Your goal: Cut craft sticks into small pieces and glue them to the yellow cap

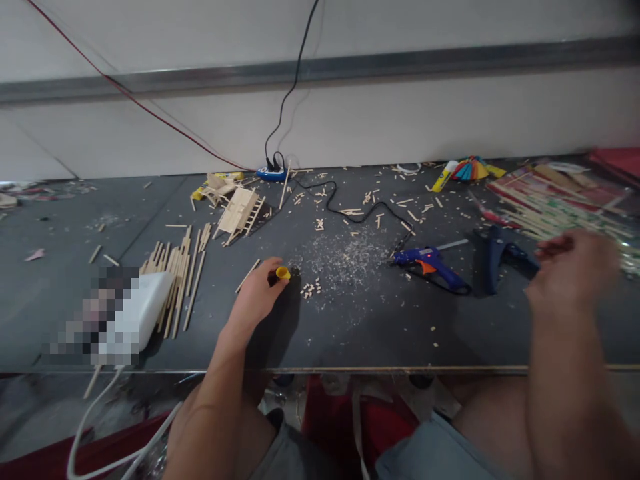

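My left hand (257, 297) rests on the dark worktop (360, 327), fingers closed round a small tool with a yellow tip (283, 272). A little heap of cut stick bits (310, 289) lies just right of it. My right hand (575, 267) is raised over the table's right side and smeared by motion; its fingers look curled, and I cannot make out anything in them. It hovers near a dark blue tool (497, 257). A blue and orange glue gun (433, 263) with a lit red lamp lies between my hands.
Loose wooden sticks (175, 273) lie left of my hand beside a white block (137, 310). A small stick model (239, 210) stands further back. A power strip (273, 175) with cables sits by the wall. Stick bundles and coloured paper (550, 200) fill the right side.
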{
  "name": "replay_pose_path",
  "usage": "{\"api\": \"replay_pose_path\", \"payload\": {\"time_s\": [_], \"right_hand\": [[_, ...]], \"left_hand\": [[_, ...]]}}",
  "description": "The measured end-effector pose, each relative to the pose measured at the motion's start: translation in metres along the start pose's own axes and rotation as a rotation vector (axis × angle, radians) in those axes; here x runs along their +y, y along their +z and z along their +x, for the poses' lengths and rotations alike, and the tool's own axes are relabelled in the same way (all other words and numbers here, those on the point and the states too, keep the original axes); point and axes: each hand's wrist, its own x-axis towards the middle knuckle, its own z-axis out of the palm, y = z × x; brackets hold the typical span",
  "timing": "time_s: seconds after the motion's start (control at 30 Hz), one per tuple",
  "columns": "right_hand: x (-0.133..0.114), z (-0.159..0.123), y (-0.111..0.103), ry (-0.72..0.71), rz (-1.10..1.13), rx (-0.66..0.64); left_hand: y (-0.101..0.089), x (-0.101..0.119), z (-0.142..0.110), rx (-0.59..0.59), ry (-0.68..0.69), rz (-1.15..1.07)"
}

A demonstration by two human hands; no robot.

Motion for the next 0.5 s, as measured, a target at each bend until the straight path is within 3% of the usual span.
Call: {"api": "replay_pose_path", "payload": {"time_s": [0.07,0.13,0.27,0.5], "right_hand": [[-0.003,-0.014,0.007,0.013,-0.033,-0.159],[-0.005,-0.030,0.011,0.057,-0.110,-0.412],[-0.003,-0.047,0.011,0.128,-0.266,-0.697],[0.007,-0.044,0.007,0.147,-0.424,-0.830]], "left_hand": [[0.000,0.005,-0.004,0.043,-0.018,-0.074],[0.001,0.010,-0.009,0.064,-0.004,-0.147],[0.006,0.020,-0.018,0.015,-0.012,-0.307],[0.010,0.042,-0.031,-0.114,-0.001,-0.510]]}}
